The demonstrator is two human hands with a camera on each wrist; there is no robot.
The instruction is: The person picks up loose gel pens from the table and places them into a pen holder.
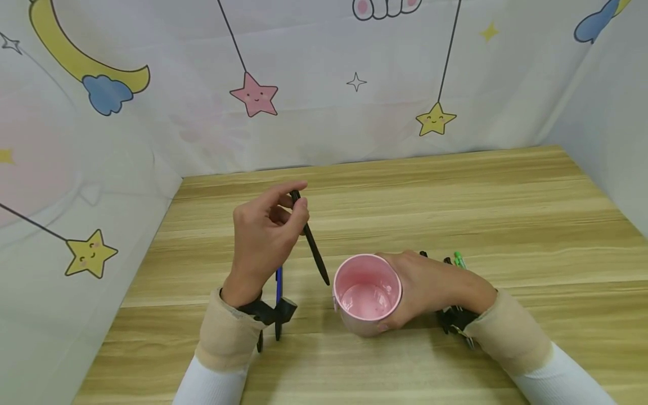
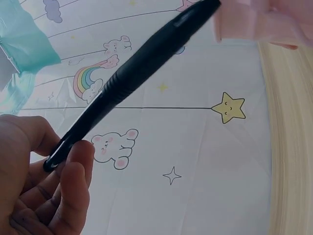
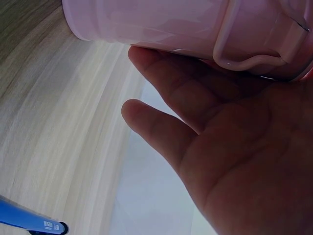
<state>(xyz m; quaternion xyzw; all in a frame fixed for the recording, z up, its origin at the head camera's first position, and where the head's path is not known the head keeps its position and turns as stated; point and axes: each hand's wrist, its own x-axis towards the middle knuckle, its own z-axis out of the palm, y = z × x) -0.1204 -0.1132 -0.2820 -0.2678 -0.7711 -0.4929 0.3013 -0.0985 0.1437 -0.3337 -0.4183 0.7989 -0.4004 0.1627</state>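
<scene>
My left hand pinches a black pen near its upper end, between thumb and fingers. The pen slants down to the right, its lower tip just left of a pink cup. In the left wrist view the pen crosses the picture, with part of the pink cup at the top right. My right hand holds the cup around its right side, with the mouth facing up and no pens inside. A wire-like clasp shows on the cup wall in the right wrist view.
Beside my left wrist lies a blue pen, with the end of a dark pen near it. Several pens, one with a green end, lie partly hidden under my right wrist. Patterned cloth rises behind the wooden table.
</scene>
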